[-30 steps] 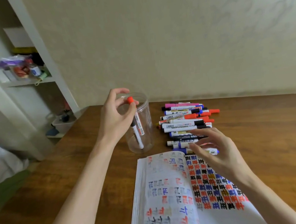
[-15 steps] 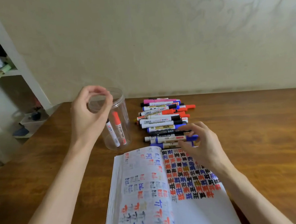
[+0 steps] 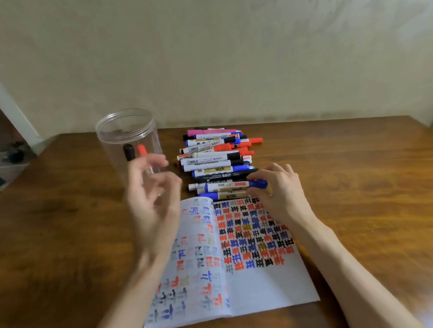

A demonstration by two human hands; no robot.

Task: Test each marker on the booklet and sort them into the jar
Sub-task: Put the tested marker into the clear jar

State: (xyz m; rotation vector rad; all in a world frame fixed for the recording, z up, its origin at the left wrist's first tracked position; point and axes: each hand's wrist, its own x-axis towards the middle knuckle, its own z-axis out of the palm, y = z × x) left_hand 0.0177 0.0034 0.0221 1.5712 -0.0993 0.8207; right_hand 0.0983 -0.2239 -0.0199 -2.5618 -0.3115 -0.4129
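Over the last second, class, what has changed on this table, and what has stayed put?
The left hand let go of the red-capped marker, which now stands in the clear jar beside the black-capped marker, and drew back empty toward the booklet. The right hand settled on the pile and pinches a blue-capped marker. The clear jar, booklet and pile stayed where they were.

The left hand is lifted above the tabletop, blurred, its fingers loosely curled and apart, holding nothing. Its bare forearm rises from the lower left. The right hand lies low, palm down, with fingertips and thumb pinching the capped end of a blue marker. Its bare forearm stretches in from the lower right.
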